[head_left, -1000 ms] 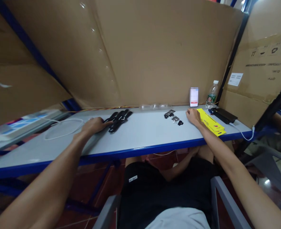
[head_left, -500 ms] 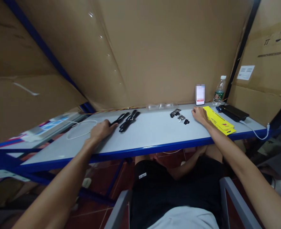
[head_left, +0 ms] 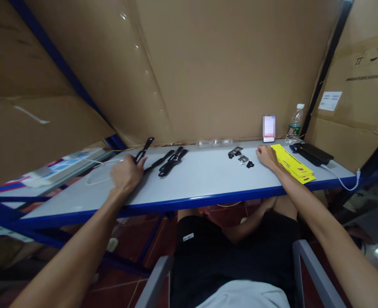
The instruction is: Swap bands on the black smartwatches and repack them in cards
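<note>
Gripping one black tool [head_left: 146,146]: left hand [head_left: 127,172], closed | right hand [head_left: 265,155]: grip unclear | one bottle [head_left: 294,128], one phone [head_left: 269,128]

Left hand [head_left: 127,173] left of centre, fingers curled, forearm rising from lower left. Right hand [head_left: 266,155] right of centre, fingers bent, forearm from lower right.

So on my smooth grey-white tabletop with the blue edge [head_left: 205,179], the long black handle-shaped pieces [head_left: 172,161] look like glossy plastic, same as the slim black piece [head_left: 148,144] in my left hand [head_left: 127,174]. Right of them on the tabletop, the small flat silver plates [head_left: 243,159] look like shiny metal. Behind it, the tall brown panel [head_left: 214,72] is matt cardboard, with a clear plastic bottle [head_left: 293,126] at the tabletop's far right.
</note>
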Motion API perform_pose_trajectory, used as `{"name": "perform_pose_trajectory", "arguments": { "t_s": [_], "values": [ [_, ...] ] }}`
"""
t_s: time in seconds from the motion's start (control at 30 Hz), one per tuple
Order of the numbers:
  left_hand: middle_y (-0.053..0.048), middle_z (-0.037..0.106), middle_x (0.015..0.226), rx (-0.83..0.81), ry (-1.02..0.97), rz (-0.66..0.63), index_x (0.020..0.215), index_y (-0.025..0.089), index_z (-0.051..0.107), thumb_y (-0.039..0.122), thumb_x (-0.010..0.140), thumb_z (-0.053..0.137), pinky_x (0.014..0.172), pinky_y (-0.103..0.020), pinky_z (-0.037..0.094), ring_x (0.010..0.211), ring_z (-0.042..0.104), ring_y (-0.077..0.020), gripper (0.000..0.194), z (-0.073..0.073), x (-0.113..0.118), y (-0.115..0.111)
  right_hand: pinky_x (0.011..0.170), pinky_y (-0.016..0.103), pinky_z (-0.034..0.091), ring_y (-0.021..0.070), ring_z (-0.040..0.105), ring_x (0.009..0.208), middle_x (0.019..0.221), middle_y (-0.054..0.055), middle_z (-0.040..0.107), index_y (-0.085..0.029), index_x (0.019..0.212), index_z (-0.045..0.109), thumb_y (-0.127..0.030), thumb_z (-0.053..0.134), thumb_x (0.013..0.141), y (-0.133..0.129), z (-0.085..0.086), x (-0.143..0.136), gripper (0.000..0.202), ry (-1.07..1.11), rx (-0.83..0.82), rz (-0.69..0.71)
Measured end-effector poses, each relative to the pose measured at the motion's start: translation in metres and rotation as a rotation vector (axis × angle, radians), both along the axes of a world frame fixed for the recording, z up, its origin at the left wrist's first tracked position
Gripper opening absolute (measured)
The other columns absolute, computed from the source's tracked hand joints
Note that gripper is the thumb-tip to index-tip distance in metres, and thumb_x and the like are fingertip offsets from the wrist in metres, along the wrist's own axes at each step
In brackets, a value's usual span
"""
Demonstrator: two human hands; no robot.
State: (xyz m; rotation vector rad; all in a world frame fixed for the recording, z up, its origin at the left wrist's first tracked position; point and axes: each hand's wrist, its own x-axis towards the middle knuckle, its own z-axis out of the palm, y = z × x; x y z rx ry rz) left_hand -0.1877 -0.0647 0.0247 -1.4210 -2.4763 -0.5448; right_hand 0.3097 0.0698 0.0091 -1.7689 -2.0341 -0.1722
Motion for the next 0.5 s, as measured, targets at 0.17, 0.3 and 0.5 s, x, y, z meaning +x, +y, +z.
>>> {"name": "perform_pose_trajectory", "arguments": {
  "t_s": [0.17, 0.3, 0.5],
  "values": [
    [-0.013, 0.076, 0.108, 0.009, 0.109, -0.085, 0.132, 0.015, 0.058, 0.061, 0.105, 0.032, 0.072, -0.027, 0.036, 0.093, 0.066, -0.0259, 0.060, 0.018, 0.042, -0.013, 0.075, 0.030, 0.042, 0.0238, 0.069, 0.091, 0.103, 0.011, 0.078, -0.021, 0.103, 0.077, -0.034, 0.049, 0.102, -0.011, 0.006, -0.009, 0.031, 0.036, 0.029, 0.076],
    [-0.012, 0.077, 0.101, -0.108, 0.084, -0.381, 0.125, 0.019, 0.065, 0.061, 0.100, 0.046, 0.071, -0.029, 0.041, 0.093, 0.070, -0.0282, 0.052, 0.014, 0.095, -0.020, 0.077, 0.029, 0.043, 0.0217, 0.068, 0.093, 0.102, 0.008, 0.077, -0.021, 0.102, 0.075, -0.032, 0.053, 0.101, -0.035, 0.008, -0.021, 0.024, 0.041, 0.020, 0.189],
    [-0.011, 0.079, 0.095, -0.238, 0.112, -0.619, 0.123, 0.023, 0.068, 0.059, 0.100, 0.048, 0.075, -0.032, 0.046, 0.094, 0.074, -0.0313, 0.047, -0.006, 0.158, -0.024, 0.086, 0.032, 0.047, 0.0252, 0.068, 0.103, 0.122, 0.012, 0.069, -0.021, 0.123, 0.068, -0.039, 0.058, 0.101, -0.068, -0.001, -0.024, 0.030, 0.001, -0.005, 0.208]
  ]
}}
